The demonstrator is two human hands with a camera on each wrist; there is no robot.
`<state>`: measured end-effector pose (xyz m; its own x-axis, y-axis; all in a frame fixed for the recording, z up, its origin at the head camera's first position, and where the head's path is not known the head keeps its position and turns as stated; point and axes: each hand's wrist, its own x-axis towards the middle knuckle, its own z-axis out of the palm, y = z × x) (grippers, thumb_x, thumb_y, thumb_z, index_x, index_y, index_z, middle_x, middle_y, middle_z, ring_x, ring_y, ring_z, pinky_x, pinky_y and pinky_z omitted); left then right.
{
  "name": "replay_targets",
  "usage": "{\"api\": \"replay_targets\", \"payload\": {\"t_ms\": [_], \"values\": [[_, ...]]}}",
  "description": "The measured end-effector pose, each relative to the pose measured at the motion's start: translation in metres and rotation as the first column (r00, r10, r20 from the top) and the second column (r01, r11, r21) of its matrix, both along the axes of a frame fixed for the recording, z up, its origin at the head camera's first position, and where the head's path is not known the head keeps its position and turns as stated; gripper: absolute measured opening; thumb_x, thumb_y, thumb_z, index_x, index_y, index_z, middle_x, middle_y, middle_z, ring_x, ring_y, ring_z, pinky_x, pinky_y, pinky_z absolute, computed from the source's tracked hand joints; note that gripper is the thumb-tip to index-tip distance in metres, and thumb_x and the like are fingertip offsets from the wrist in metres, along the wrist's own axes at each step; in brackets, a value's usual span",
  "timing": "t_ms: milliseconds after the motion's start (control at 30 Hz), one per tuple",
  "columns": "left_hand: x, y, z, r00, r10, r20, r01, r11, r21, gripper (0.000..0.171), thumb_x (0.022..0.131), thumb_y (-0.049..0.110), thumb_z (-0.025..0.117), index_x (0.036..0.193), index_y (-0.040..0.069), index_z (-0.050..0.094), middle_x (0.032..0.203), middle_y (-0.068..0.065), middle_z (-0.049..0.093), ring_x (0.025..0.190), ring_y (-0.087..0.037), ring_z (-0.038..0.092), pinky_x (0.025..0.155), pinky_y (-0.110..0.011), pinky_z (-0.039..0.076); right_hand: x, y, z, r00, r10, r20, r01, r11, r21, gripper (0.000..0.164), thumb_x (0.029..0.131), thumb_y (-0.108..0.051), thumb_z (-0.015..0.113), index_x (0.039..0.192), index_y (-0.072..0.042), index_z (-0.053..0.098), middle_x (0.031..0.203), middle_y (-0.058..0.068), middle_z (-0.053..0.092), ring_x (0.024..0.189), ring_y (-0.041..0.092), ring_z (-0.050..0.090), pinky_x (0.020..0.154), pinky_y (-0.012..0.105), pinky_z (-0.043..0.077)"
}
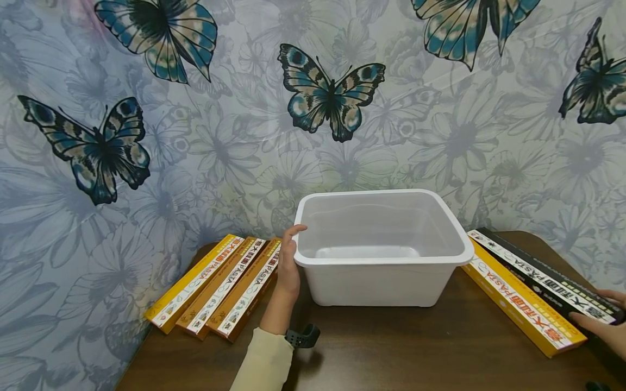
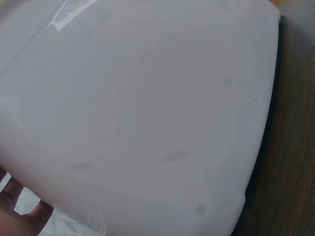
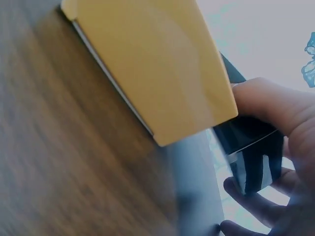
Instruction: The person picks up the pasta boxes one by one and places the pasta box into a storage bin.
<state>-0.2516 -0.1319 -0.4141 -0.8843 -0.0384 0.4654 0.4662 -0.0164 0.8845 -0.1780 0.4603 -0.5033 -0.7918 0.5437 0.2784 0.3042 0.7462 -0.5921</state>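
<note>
A white plastic tub (image 1: 381,282) stands on the table. My left hand (image 1: 288,269) holds its left end, the fingertips bent over the rim; in the left wrist view the tub's smooth wall (image 2: 162,108) covers most of the picture. At the far right, my right hand (image 1: 603,326) grips the near end of a black pasta box (image 1: 543,271), thumb on one side and fingers on the other. Beside it lies a yellow pasta box (image 1: 528,304), its end panel (image 3: 162,73) close to my thumb in the right wrist view.
Left of the tub, a yellow pasta box (image 1: 195,282) and two brown pasta boxes (image 1: 222,288) lie slanted side by side on the brown wooden table (image 1: 381,353). A wall cloth with butterflies (image 1: 332,98) rises behind the table. A dark band circles the left wrist.
</note>
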Motion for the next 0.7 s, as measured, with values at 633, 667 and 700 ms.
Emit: {"api": "replay_targets", "payload": {"t_ms": [633,667,700], "values": [[0.000,0.001,0.001,1.000,-0.010,0.005,0.010,1.000,0.012,0.053,0.098,0.040,0.026,0.135,0.010,0.048,0.139,-0.019,0.045,0.116,-0.033,0.046,0.096,-0.041,0.039,-0.012,-0.008,0.030,0.977,-0.103,-0.185,0.066,0.979,-0.195,0.066,0.099,-0.038,0.054,0.157,-0.014,0.032,0.158,0.017,0.037,0.133,0.036,0.042,0.117,0.044,0.032],[0.000,0.001,0.001,1.000,-0.009,0.004,0.009,1.000,0.011,0.053,0.098,0.040,0.026,0.135,0.010,0.048,0.140,-0.019,0.045,0.116,-0.033,0.046,0.096,-0.041,0.040,-0.013,-0.007,0.029,0.976,-0.096,-0.198,0.047,0.969,-0.242,0.065,0.100,-0.037,0.052,0.158,-0.017,0.030,0.153,0.009,0.042,0.127,0.026,0.049,0.112,0.036,0.040],[0.000,0.001,0.001,1.000,-0.011,0.001,0.011,1.000,0.014,0.053,0.097,0.041,0.026,0.135,0.009,0.048,0.140,-0.020,0.045,0.117,-0.034,0.045,0.096,-0.041,0.039,-0.013,-0.007,0.028,0.974,-0.072,-0.213,0.009,0.960,-0.281,0.064,0.102,-0.034,0.050,0.159,-0.018,0.026,0.152,0.001,0.042,0.127,0.017,0.050,0.105,0.027,0.046]]}}
